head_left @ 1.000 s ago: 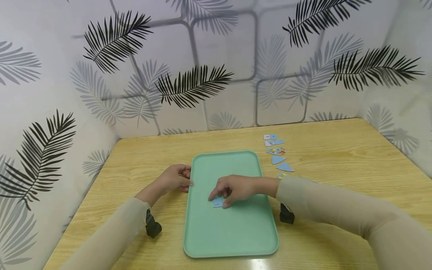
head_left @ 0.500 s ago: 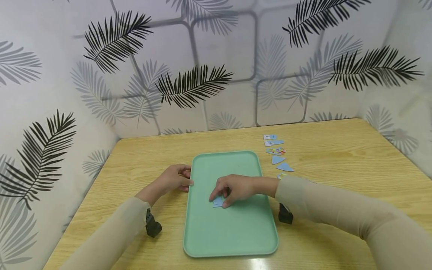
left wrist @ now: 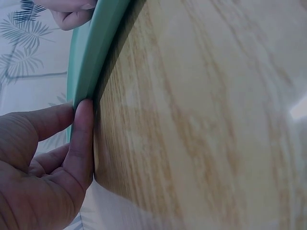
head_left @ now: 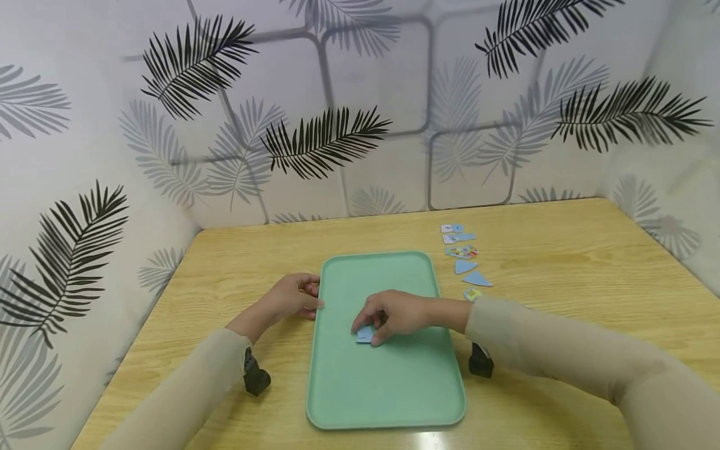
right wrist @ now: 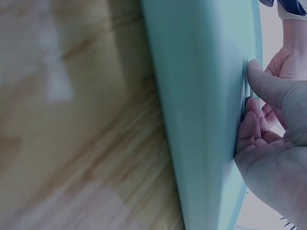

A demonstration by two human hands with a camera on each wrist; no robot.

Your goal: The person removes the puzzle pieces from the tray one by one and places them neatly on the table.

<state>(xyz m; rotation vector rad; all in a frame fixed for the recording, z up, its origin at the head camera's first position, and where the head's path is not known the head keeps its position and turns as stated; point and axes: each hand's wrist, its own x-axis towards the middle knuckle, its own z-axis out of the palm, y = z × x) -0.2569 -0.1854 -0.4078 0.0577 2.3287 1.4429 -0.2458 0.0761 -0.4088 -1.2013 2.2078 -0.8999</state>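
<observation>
A small flat light-blue puzzle piece [head_left: 364, 335] with a dark mark lies at the middle of the green tray [head_left: 388, 394]. My right hand [head_left: 394, 312] pinches it, thumb at its near right corner and index finger at its left side. Those fingers cover its far part. In the right wrist view the thumb and fingers of the right hand [right wrist: 273, 115] come down onto the tray's surface, a thin edge between them. On the tray's left side my left hand [head_left: 294, 296] pinches the rim. The left wrist view shows the left hand [left wrist: 53, 158] with thumb and finger on that rim.
Past the tray's right side, several flat pieces stand in a column on the wooden table [head_left: 225, 262]: blue-and-white strips [head_left: 458, 238], a multicoloured piece [head_left: 462, 252], blue triangles [head_left: 477, 279] and a yellow-marked piece [head_left: 472, 294]. A patterned wall [head_left: 382, 175] borders the table behind.
My right index finger has drawn slightly nearer the thumb, and the blue piece has straightened a little between them. The left hand and tray have stayed put; the head view has shifted slightly.
</observation>
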